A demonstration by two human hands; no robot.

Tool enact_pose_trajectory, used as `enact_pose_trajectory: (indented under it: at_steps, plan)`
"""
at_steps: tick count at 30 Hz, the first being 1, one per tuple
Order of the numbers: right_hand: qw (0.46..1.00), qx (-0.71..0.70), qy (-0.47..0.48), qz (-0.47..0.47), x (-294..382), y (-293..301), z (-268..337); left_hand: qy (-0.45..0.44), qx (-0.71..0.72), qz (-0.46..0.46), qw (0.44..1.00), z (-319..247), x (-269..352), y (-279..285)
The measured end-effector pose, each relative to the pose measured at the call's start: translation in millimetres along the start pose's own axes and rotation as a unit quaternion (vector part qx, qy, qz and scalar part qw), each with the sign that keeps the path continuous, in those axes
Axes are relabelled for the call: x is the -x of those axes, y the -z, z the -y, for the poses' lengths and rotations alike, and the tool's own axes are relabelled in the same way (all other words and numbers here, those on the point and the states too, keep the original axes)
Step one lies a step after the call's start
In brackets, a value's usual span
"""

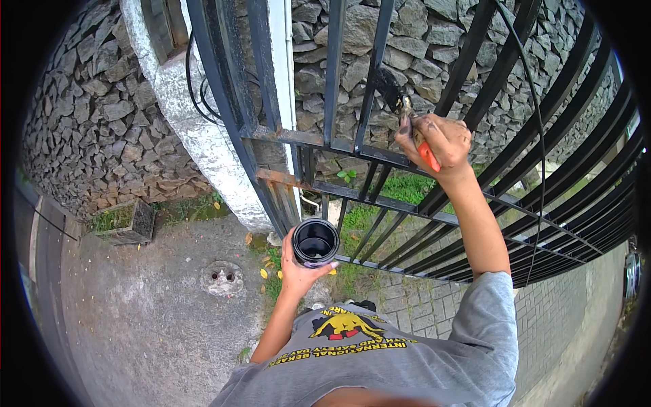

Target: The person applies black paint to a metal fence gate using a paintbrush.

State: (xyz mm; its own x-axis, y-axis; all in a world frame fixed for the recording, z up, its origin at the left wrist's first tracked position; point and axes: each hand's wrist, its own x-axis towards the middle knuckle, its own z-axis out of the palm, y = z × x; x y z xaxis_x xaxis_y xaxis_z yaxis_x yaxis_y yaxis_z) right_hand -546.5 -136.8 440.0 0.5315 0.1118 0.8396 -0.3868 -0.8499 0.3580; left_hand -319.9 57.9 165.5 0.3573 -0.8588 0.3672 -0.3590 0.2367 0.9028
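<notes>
My right hand [441,141], smudged with dark paint, grips a paintbrush [426,152] by its handle, which ends in orange-red. The brush's black-coated bristles [389,87] meet an upright bar [374,76] of a black metal gate, above its upper cross rail [338,144]. Lower down and to the left, my left hand [299,269] holds an open can of black paint [316,243] from the side. Dark paint lies inside the can, with a small bright reflection on it. Rusty brown patches [277,175] show on the left end of the lower cross rail.
A black cable [540,132] hangs across the bars at right. Behind the gate rises a stone wall [407,30]. A white-painted pillar [188,122] stands at left, with a planter box [124,222] farther left. A concrete block with two holes [222,278] sits in the pavement.
</notes>
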Motion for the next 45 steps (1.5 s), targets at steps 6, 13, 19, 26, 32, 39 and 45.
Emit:
enact_pose_trajectory:
  at_steps: [6,13,19,26,32,39,45]
  plan:
    - [0.986,-0.060,0.027,0.155,57.3,-31.8,31.0,0.044,0.087,-0.035,0.995,2.4,0.6,2.2]
    - [0.999,-0.030,-0.015,0.011,32.3,-22.1,6.7,0.050,0.047,-0.042,0.997,4.7,0.8,10.8]
    - [0.982,-0.089,-0.031,0.163,91.8,-39.5,39.0,0.050,0.093,-0.057,0.993,1.4,2.0,9.2]
    - [0.994,-0.047,-0.051,0.086,46.7,1.2,18.3,0.050,0.060,-0.061,0.995,3.2,1.1,11.4]
    - [0.972,-0.058,-0.136,0.184,58.3,18.6,26.4,0.054,0.050,-0.054,0.996,9.4,0.9,7.1]
    - [0.946,-0.164,-0.201,0.196,89.3,3.6,24.7,0.042,0.035,-0.036,0.998,8.0,-4.7,4.3]
    - [0.940,-0.196,-0.175,0.218,89.1,0.5,29.1,0.053,0.057,-0.054,0.995,4.4,-7.1,0.5]
